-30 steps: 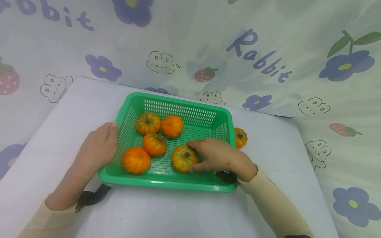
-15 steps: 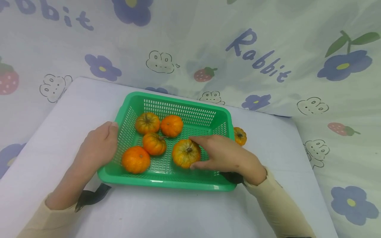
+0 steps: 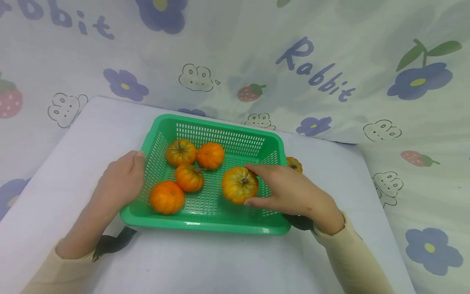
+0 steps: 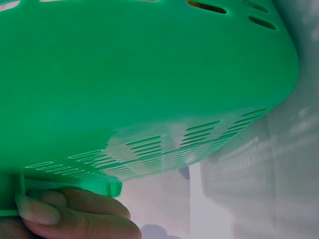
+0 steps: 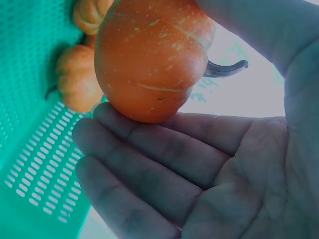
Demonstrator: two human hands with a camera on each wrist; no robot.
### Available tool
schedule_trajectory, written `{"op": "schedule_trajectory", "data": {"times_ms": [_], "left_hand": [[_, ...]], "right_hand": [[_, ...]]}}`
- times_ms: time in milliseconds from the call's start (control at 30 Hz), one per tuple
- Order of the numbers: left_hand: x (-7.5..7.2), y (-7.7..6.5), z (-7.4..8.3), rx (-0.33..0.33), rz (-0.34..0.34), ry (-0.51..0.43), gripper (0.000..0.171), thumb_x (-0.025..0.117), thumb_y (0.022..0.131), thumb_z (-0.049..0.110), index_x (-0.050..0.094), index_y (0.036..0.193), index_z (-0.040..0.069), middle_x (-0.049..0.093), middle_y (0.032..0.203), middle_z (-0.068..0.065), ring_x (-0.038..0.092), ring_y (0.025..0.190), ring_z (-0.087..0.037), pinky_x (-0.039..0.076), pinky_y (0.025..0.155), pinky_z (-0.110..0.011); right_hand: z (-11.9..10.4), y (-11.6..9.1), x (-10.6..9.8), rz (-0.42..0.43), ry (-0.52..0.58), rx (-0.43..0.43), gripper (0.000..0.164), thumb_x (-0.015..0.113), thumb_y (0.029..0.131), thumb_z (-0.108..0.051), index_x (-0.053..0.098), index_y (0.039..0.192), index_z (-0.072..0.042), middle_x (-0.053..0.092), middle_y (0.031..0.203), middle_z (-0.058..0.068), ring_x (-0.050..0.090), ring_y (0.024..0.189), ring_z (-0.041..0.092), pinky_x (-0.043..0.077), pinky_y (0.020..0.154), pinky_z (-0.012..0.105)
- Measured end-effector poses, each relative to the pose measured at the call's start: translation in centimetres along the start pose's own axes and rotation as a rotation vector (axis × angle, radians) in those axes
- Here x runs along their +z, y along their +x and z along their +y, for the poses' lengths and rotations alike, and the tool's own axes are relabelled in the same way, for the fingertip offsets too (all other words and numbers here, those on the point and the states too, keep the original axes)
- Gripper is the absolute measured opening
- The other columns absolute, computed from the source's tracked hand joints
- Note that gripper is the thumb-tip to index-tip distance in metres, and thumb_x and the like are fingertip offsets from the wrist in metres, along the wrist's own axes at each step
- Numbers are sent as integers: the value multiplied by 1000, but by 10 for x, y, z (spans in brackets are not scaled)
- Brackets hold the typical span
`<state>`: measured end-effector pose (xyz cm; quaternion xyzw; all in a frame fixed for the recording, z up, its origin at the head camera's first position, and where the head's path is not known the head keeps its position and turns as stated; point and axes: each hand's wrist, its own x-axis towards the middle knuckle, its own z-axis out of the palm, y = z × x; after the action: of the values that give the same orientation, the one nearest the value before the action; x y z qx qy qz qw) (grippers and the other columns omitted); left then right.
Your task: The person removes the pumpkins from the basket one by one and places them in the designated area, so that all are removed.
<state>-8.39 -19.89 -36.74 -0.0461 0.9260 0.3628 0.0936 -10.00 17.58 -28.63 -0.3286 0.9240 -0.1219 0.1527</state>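
A green plastic basket [image 3: 205, 230] with slotted walls stands on the white table. My left hand [image 3: 123, 179] grips its left rim, and the left wrist view shows the curled fingers [image 4: 79, 216] under that rim. Between thumb and fingers, my right hand [image 3: 290, 190] holds a small orange-yellow pumpkin [image 3: 240, 185] raised above the basket floor at the right side. In the right wrist view this pumpkin [image 5: 149, 59] has a dark curved stem and sits against the fingers. Several other small pumpkins lie in the basket's left half, among them a bright orange one [image 3: 167, 197].
Another small pumpkin [image 3: 294, 164] lies on the table just outside the basket's right wall, partly hidden by the right hand. A printed cloth [image 3: 227, 49] with rabbits and flowers hangs behind the table [image 3: 191, 265].
My right hand has lifted the pumpkin from the basket floor and carried it rightward. The left hand has stayed on the rim, and the basket has hardly moved.
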Motion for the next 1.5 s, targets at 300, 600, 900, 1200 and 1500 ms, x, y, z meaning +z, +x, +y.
{"op": "schedule_trajectory", "data": {"times_ms": [300,600,900,1200,1500], "left_hand": [[0,1,-1,-8,-11,11,56,10,112,45,49,110,4,49,78,-12,51,66,-28,44,54,-37],[2,2,-2,-3,-14,9,56,11,112,45,49,110,3,49,79,-12,51,67,-28,44,54,-37],[1,2,-3,1,-13,9,56,10,113,44,49,110,3,49,79,-12,51,67,-28,43,54,-37],[-1,2,-3,-5,-16,-9,58,10,112,47,49,113,3,51,81,-14,52,68,-29,45,55,-38],[0,3,-3,2,-8,-5,59,10,111,49,49,110,5,50,79,-13,52,67,-29,44,54,-38]], "right_hand": [[11,-19,1,65,22,60,85,80,89,-54,50,152,-6,66,137,7,68,113,21,56,97,46],[26,-39,0,137,60,91,80,78,91,-54,52,150,-7,67,134,7,69,109,23,56,94,49],[41,-56,-4,229,108,62,73,82,92,-44,53,147,-8,67,131,3,66,112,20,55,98,48],[56,-66,-5,272,109,99,75,82,92,-39,50,152,-7,60,146,5,62,126,29,52,102,52],[70,-78,-5,306,149,216,78,80,94,-40,45,154,-5,59,146,14,64,123,39,52,98,57]]}}
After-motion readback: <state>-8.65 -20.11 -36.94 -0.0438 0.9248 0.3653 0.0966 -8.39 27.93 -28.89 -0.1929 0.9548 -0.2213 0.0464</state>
